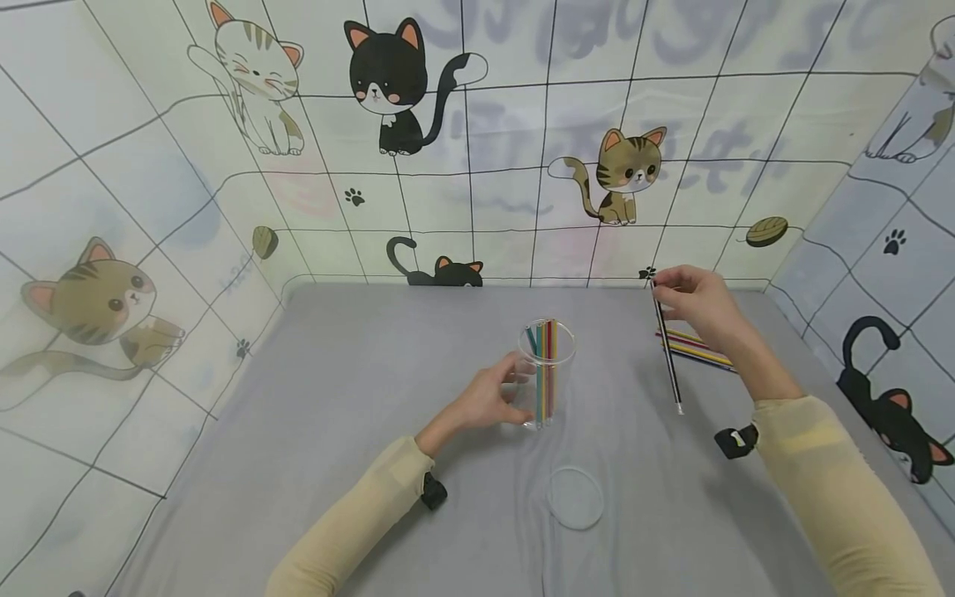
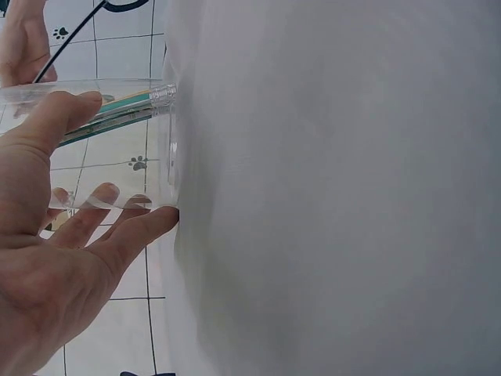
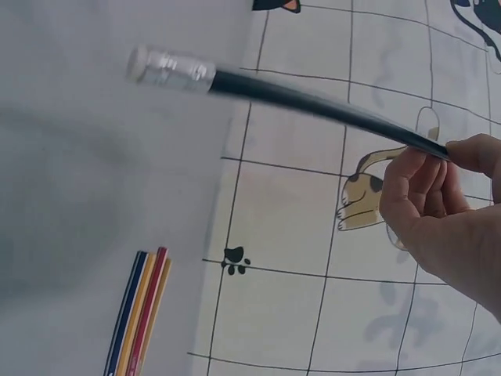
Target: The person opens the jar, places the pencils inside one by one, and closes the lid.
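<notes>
My left hand (image 1: 488, 394) holds a clear plastic cup (image 1: 564, 390) upright on the table, thumb and fingers around its side. Several coloured pencils (image 1: 550, 373) stand inside the cup, teal, red and yellow among them. Up and to the right, my right hand (image 1: 697, 303) pinches a dark pencil (image 1: 669, 352) near its upper end. This pencil hangs down, its white eraser and metal band at the lower end, as the right wrist view shows. Behind that hand, several more pencils (image 3: 137, 313) lie side by side on the table, in dark blue, yellow and red.
A clear round lid or ring (image 1: 575, 527) lies on the grey tablecloth (image 1: 373, 348) in front of the cup. Cloth walls (image 1: 507, 149) printed with cats and grid lines rise behind the table and on both sides.
</notes>
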{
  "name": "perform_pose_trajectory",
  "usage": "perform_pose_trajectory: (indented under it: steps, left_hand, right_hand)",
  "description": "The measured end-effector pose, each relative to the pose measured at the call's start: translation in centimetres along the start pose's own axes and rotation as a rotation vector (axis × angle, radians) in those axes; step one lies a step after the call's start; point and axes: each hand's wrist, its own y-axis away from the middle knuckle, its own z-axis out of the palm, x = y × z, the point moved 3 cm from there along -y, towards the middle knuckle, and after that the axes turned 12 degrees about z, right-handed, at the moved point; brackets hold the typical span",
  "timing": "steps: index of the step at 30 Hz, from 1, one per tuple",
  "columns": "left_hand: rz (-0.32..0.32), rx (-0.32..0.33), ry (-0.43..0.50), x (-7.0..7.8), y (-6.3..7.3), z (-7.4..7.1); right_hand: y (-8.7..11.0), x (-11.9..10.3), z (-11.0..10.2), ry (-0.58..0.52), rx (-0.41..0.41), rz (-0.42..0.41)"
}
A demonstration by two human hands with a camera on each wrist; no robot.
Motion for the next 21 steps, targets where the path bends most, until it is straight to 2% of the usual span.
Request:
perform_pose_trajectory:
  steps: [8,17,21]
  left_hand:
    - [0.004,0.004,0.01,0.1,0.1,0.0]
    - [0.019,0.003,0.007,0.1,0.1,-0.1]
    - [0.019,-0.001,0.001,0.2,0.1,-0.1]
  right_hand:
    - [0.1,-1.8,0.4,-0.12,0.006,0.04]
    - [0.2,-3.1,0.8,-0.17,0.025,0.041]
    - [0.4,-3.8,0.7,-0.25,0.012,0.031]
